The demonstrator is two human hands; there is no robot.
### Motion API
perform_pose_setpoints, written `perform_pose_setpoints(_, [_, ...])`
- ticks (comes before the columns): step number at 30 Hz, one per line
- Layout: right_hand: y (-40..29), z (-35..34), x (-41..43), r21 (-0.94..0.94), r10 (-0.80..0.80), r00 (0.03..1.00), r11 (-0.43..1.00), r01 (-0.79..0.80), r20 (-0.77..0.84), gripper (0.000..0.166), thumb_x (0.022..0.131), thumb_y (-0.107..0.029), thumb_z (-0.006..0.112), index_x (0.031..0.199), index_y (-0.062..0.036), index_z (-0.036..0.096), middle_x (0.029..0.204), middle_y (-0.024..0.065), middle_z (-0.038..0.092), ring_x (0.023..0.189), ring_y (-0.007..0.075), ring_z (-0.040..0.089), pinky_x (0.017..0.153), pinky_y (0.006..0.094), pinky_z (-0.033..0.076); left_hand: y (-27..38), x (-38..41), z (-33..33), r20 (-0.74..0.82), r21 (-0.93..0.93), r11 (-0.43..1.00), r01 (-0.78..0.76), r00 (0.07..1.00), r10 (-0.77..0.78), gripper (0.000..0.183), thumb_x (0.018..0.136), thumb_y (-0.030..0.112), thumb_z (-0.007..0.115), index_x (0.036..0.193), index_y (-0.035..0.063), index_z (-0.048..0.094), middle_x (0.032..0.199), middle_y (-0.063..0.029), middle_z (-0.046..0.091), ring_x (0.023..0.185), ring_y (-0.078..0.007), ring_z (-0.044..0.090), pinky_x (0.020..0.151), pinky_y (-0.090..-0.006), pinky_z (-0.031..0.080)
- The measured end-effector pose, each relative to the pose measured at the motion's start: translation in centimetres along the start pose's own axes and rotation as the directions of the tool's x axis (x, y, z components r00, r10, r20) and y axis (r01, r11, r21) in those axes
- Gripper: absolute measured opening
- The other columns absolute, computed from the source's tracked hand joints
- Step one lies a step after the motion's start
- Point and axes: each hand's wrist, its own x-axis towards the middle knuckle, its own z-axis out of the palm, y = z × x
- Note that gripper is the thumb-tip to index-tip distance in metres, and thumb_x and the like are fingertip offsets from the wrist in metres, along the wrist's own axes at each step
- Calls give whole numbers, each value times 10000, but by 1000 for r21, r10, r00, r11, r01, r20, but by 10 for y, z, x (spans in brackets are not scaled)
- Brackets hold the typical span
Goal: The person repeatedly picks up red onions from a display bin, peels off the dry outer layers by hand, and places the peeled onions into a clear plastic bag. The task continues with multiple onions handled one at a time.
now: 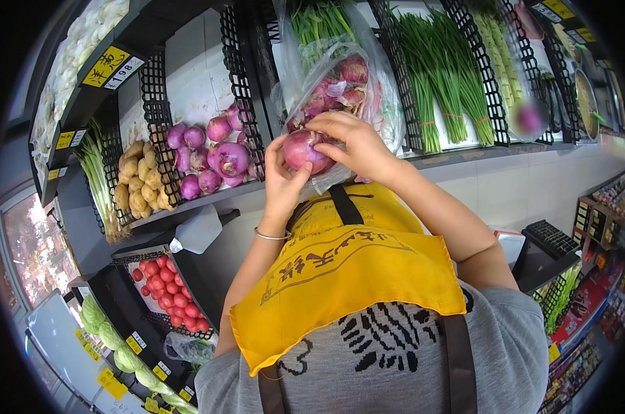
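A red onion (pixel 304 149) with purple, partly papery skin is held between my two hands. My left hand (pixel 281 173) cups it from the left and below, thumb on its front. On its right, my right hand (pixel 351 142) rests with fingers over the top and thumb against the side. Just beyond lies a clear plastic bag (pixel 379 103) with more red onions (pixel 353 70) and loose papery skins inside. Parts of the bag are hidden behind my right hand. To the left, several loose red onions (pixel 229 159) sit in a shelf compartment.
Black mesh dividers (pixel 159 98) separate the shelf compartments. Potatoes (pixel 139 178) and scallions (pixel 97 176) lie left; bundled garlic chives (pixel 442 88) lie right. Tomatoes (pixel 172 295) fill a lower bin, with cabbages (pixel 113 336) nearby. A yellow apron (pixel 343 264) covers my front below the shelf edge.
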Motion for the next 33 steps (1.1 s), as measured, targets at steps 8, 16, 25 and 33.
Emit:
perform_pose_setpoints(8, [1, 0, 2, -139, 0, 988, 990, 22, 156, 115, 775, -113, 651, 840, -19, 662, 855, 112, 647, 823, 302, 628, 733, 391, 509, 14, 7, -9, 11, -102, 983, 153, 988, -152, 523, 850, 50, 629, 1310, 8, 384, 1195, -111, 559, 1087, -165, 540, 944, -304, 442])
perform_pose_setpoints(16, [-4, 9, -2, -256, 51, 994, 966, -25, 97, 84, 767, -101, 616, 734, -32, 580, 752, 132, 607, 732, 323, 620, 651, 425, 506, 9, 11, -11, -21, -83, 959, 272, 961, -275, 508, 831, 110, 691, 1267, -25, 467, 1179, -83, 570, 1053, -153, 558, 937, -285, 445])
perform_pose_setpoints(25, [11, 2, 5, -15, 261, 932, 964, -266, 251, 108, 762, -83, 623, 803, -9, 556, 753, 126, 608, 700, 288, 633, 645, 370, 508, 10, 16, -1, 45, 124, 955, 270, 960, -278, 645, 727, 62, 781, 1284, 19, 460, 1174, -71, 554, 1045, -152, 554, 915, -286, 460])
perform_pose_setpoints(33, [33, 11, -1, 605, 621, 671, 369, -706, 405, 127, 902, -106, 541, 915, 17, 511, 781, 83, 614, 716, 168, 649, 651, 281, 537, 11, 12, -2, 86, -176, 938, 298, 954, -287, 647, 760, -5, 721, 1326, 42, 411, 1223, -65, 526, 1112, -175, 534, 986, -312, 425])
